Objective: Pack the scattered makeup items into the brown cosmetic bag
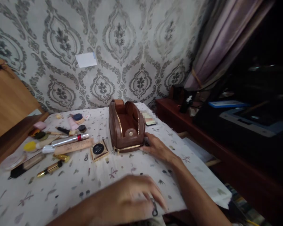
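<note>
A brown leather-look cosmetic bag (pixel 127 142) stands unzipped on the table, its mouth wide and its brown lining showing. My right hand (pixel 155 147) grips the bag's lower right corner, thumb at the front near the gold zip and fingers along the side. Nearer to me, my left hand (pixel 132 196) hovers over the table's front edge, slightly blurred. Its thumb and fingers are apart, and I see nothing between them. Just left of the bag lies a square gold compact (pixel 99 150) with a round black centre.
Makeup lies spread at the left: a silver tube (pixel 69 140), a peach tube (pixel 73 146), a gold lipstick (pixel 49 169) and a dark-lidded jar (pixel 78 118). A phone (pixel 149 118) lies behind the bag. Dark red furniture (pixel 174 117) borders the right; a wooden panel (pixel 11 97) borders the left.
</note>
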The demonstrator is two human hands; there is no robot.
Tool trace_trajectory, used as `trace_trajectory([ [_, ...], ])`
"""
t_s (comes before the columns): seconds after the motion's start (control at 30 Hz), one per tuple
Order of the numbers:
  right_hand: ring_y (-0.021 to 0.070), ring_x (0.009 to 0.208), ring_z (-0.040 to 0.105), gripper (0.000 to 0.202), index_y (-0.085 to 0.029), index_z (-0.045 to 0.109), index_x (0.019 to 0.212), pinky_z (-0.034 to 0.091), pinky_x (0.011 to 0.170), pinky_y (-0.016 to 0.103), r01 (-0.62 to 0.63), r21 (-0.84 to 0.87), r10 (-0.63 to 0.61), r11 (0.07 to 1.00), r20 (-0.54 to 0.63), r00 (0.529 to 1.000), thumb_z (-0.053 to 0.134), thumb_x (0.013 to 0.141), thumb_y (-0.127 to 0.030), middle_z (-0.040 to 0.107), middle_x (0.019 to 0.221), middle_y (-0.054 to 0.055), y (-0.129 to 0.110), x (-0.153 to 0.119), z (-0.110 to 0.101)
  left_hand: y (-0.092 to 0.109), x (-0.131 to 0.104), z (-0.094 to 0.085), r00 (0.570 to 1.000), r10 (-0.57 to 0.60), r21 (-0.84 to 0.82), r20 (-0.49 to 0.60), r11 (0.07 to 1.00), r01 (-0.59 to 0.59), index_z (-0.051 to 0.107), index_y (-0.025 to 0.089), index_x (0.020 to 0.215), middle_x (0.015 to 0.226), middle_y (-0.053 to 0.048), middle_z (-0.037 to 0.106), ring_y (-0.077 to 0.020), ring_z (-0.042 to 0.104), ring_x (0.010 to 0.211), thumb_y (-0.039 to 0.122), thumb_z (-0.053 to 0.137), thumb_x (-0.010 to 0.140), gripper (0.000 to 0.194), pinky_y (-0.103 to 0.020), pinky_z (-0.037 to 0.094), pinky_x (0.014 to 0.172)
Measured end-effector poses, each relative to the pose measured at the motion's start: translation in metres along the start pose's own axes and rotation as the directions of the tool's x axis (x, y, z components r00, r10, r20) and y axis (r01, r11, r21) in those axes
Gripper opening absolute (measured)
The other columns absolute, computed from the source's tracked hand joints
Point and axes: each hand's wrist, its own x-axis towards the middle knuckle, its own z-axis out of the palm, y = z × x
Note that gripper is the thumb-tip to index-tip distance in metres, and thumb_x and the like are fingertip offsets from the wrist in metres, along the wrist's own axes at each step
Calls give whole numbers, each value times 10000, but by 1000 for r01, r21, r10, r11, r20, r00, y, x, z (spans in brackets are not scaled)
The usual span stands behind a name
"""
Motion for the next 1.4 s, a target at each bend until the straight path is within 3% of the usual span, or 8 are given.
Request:
trace_trajectory([
  [0.07,354,1138,586,605,-161,577,1269,456,976,495,19,17,-19,1000,1,1000,672,768,-485,648,1233,148,7,1,-1,-20,-10,-33,940,-89,170,-330,974,152,652,233,1046,1057,-71,678,-231,636,990,352,466,966,234,-363,499,891],
  [0.2,358,1178,590,552,-180,600,1294,456,1000,520,37,54,-36,998,-31,999,616,785,-394,637,1307,135,19,5,-5,-69,-48,-81,681,-32,436,-732,746,503,600,210,1039,1026,-91,623,-273,579,1008,297,448,928,208,-425,465,908],
  [0.43,255,851,678,302,-209,707,1000,538,813,413,72,142,17,987,-543,840,554,878,-439,744,924,78,-28,-4,-14,-102,-70,-107,713,-73,560,-697,566,605,448,206,1363,1200,-121,579,-345,531,1170,419,679,820,628,-477,436,976],
  [0.57,220,754,672,295,-232,722,938,553,740,358,190,220,-90,957,-400,912,559,905,-475,733,791,47,-75,-16,6,-108,-69,-104,700,-105,521,-707,593,614,424,195,1394,1252,-145,584,-358,528,1204,356,716,783,696,-502,422,1003],
  [0.67,224,822,689,290,-224,733,953,560,732,339,234,261,-205,936,-132,970,544,924,-442,751,908,59,-97,-18,35,-111,-71,-103,638,-63,388,-768,746,541,424,196,1398,1352,-153,548,-347,495,1274,369,748,753,743,-507,374,1077],
  [0.8,214,850,681,299,-214,700,1087,553,724,325,196,296,-222,935,56,973,508,942,-392,740,963,65,-105,-10,75,-111,-77,-106,569,-131,-32,-812,983,180,473,216,1358,1325,-110,593,-300,544,1250,422,770,738,717,-434,434,1050],
  [1.07,256,1180,577,659,-240,402,1477,553,863,392,173,513,-256,841,95,962,606,894,-471,456,1467,152,-118,12,119,-103,-77,-106,621,-348,-654,-702,660,-369,651,130,1215,1135,-159,725,-299,679,1037,589,570,896,565,-376,573,774],
  [1.4,309,1316,463,887,-215,313,1515,459,1037,490,163,531,-148,832,-70,986,757,770,-399,441,1457,167,-136,18,146,-107,-76,-89,616,-258,-555,-744,752,-355,396,315,1490,1438,-78,555,-285,552,1276,424,754,801,784,-431,456,1070],
])
